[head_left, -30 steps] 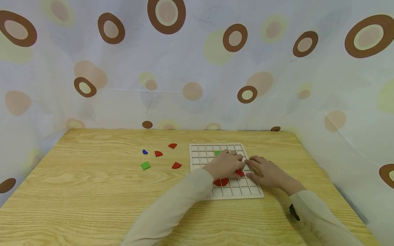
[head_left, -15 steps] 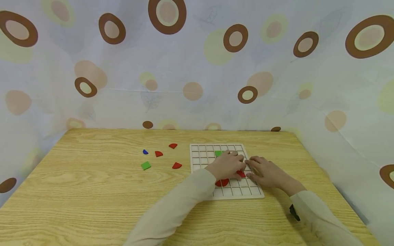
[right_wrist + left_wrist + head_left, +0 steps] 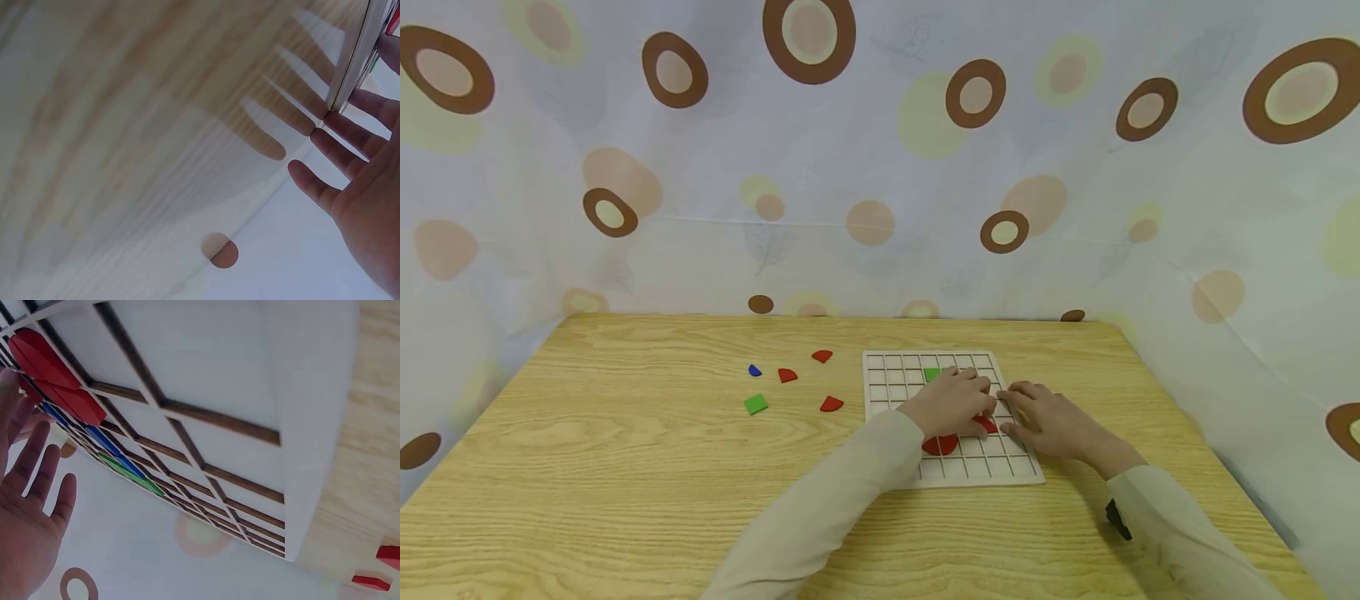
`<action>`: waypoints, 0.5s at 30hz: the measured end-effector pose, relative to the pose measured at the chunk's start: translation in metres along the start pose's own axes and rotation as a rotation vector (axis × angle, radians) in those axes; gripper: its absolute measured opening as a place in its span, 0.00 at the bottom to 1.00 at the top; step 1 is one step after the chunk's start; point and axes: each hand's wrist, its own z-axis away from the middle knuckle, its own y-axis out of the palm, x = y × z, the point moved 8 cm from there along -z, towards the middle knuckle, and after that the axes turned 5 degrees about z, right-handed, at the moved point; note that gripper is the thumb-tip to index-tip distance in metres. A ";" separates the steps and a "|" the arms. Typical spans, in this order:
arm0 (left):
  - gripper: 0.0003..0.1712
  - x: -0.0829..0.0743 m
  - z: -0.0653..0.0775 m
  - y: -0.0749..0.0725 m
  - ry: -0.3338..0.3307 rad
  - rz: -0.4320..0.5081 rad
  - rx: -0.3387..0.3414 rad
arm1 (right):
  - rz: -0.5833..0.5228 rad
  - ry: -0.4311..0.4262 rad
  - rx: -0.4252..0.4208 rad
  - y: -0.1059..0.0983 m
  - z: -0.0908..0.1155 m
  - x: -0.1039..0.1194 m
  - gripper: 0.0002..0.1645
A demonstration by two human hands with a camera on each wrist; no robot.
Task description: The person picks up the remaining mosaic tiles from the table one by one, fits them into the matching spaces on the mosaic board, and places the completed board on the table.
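Nearest are two pale sleeves (image 3: 808,508), a dark item (image 3: 1117,520) showing under the right one. Beyond them the gridded board (image 3: 1000,465) lies flat on the table (image 3: 587,475), two red pieces (image 3: 940,446) side by side in its nearer half. The left hand (image 3: 949,402) is over the board, outer fingers loosely spread, thumb by another red piece (image 3: 987,425); I cannot tell whether it pinches it. The right hand (image 3: 1052,423) is spread, its thumb and forefinger at the board's right rim. Farther up the board are blue pieces (image 3: 102,440), then green (image 3: 932,374). Left of the board lie a green square (image 3: 756,404), three red wedges (image 3: 832,404) and a blue piece (image 3: 755,370); behind hangs a spotted curtain (image 3: 820,167).
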 end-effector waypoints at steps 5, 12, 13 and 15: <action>0.17 0.001 0.002 -0.003 0.012 0.033 -0.008 | 0.004 -0.008 -0.009 -0.002 0.001 0.002 0.29; 0.15 0.001 0.003 -0.002 0.029 0.037 -0.019 | 0.003 -0.008 -0.004 -0.003 0.001 0.003 0.29; 0.15 0.001 0.002 -0.001 0.030 0.039 -0.020 | 0.003 -0.009 -0.006 -0.003 0.001 0.003 0.29; 0.15 0.001 0.002 0.000 0.031 0.045 -0.020 | 0.003 -0.013 -0.012 -0.003 0.001 0.003 0.29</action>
